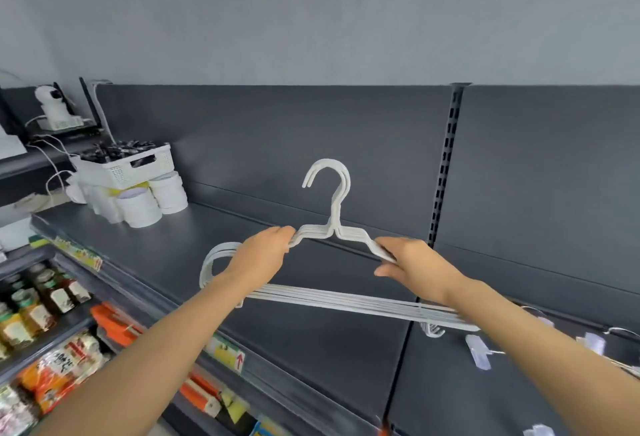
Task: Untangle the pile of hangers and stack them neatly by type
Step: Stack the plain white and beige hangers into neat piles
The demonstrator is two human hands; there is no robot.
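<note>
White hangers (334, 300), bunched, gripped by left hand (263, 255) and right hand (415, 264); white basket (128, 167) holds dark clips.

Soft, even light is filling the scene, casting faint shadows; edges are bowing (wide-angle lens), and the lower-left packaged goods (65, 366) are blurring

The right forearm (540, 342) hides the right ends of the white hangers (332, 300); the clip hangers (479, 352) behind run past the frame's right edge, their number unclear, and lower-shelf labels blur
</note>
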